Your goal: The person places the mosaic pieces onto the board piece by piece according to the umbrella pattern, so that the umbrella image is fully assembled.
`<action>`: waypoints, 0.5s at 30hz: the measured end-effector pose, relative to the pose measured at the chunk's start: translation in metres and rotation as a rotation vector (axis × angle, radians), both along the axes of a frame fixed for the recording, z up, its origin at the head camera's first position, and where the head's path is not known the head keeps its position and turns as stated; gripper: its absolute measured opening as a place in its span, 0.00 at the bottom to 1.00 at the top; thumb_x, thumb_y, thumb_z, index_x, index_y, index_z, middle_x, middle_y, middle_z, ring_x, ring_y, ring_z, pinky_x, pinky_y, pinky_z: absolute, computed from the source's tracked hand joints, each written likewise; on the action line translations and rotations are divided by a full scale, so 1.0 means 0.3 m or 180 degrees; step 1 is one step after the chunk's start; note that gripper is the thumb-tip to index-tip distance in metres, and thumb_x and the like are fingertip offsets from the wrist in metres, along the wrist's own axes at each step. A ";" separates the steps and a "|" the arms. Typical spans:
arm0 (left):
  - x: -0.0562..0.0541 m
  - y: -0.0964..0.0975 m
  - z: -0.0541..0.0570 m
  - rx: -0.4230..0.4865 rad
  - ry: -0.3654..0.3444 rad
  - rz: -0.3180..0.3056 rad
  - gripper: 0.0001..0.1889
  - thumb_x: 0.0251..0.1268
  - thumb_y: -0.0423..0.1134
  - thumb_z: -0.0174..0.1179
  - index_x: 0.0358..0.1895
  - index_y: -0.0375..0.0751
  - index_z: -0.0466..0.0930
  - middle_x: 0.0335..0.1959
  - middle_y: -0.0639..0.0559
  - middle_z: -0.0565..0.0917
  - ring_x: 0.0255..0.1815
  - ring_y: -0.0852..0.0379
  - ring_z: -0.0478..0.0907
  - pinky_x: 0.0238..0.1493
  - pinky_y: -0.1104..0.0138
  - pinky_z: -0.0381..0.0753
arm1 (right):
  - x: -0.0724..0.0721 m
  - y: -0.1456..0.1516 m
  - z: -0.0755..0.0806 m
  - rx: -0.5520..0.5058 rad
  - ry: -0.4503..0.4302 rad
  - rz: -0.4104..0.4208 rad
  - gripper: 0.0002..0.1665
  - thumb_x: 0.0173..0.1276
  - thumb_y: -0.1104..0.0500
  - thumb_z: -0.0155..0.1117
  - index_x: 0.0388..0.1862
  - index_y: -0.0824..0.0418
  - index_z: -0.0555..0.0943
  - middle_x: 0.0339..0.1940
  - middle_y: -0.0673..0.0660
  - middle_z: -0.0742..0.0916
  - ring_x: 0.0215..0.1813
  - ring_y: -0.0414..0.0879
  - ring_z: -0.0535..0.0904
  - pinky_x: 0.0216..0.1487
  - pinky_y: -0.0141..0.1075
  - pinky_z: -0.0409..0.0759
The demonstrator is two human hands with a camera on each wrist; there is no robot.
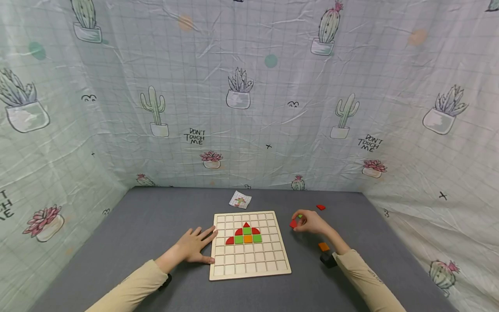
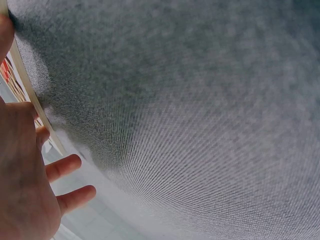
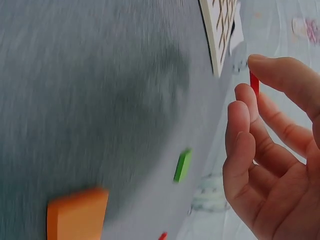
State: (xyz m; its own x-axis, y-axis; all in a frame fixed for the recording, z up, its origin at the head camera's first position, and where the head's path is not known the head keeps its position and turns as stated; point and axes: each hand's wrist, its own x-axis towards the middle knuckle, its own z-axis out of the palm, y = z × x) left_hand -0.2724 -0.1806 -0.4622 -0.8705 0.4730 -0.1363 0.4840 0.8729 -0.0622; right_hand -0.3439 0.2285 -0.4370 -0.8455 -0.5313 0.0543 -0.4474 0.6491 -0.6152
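Observation:
A wooden grid board [image 1: 249, 263] lies flat on the table. On it red, green and orange tiles form a small pattern, with a red triangle [image 1: 246, 225] on top and an orange square [image 1: 248, 239] in the lower row. My left hand [image 1: 192, 246] is spread at the board's left side, fingertips and thumb at its edge. Right of the board, my right hand [image 1: 310, 222] pinches a red tile [image 3: 254, 84] between thumb and fingertips, above the table. Its exact shape is partly hidden by the fingers. A green tile [image 3: 183, 165] lies on the table near that hand.
An orange tile [image 1: 323, 246] lies under the right forearm, and another red tile [image 1: 321, 207] farther back. Behind the board sits a small paper card [image 1: 240, 199] with a printed coloured pattern. A cactus-print curtain [image 1: 269, 108] encloses the grey table [image 1: 163, 208].

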 end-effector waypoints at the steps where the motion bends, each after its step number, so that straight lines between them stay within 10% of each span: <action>1: 0.001 0.000 0.000 0.0003 -0.0003 -0.0002 0.47 0.47 0.72 0.48 0.69 0.49 0.53 0.70 0.52 0.56 0.65 0.41 0.59 0.59 0.47 0.59 | 0.004 -0.014 -0.001 0.0005 -0.0007 0.0051 0.18 0.54 0.60 0.66 0.42 0.66 0.76 0.22 0.55 0.82 0.23 0.39 0.74 0.26 0.30 0.72; 15: 0.008 0.005 0.010 0.0025 -0.0029 0.0036 0.46 0.48 0.71 0.49 0.69 0.49 0.53 0.70 0.52 0.56 0.65 0.40 0.59 0.59 0.46 0.59 | 0.031 -0.201 -0.011 0.0067 -0.0078 0.0521 0.18 0.54 0.62 0.65 0.44 0.64 0.76 0.22 0.54 0.82 0.23 0.36 0.73 0.26 0.28 0.72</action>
State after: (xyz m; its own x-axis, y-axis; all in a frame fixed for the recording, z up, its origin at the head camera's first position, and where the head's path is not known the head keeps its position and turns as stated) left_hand -0.2699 -0.1792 -0.4593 -0.8745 0.4642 -0.1406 0.4746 0.8787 -0.0511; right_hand -0.3344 0.1681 -0.4403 -0.7485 -0.6628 0.0222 -0.5332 0.5817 -0.6143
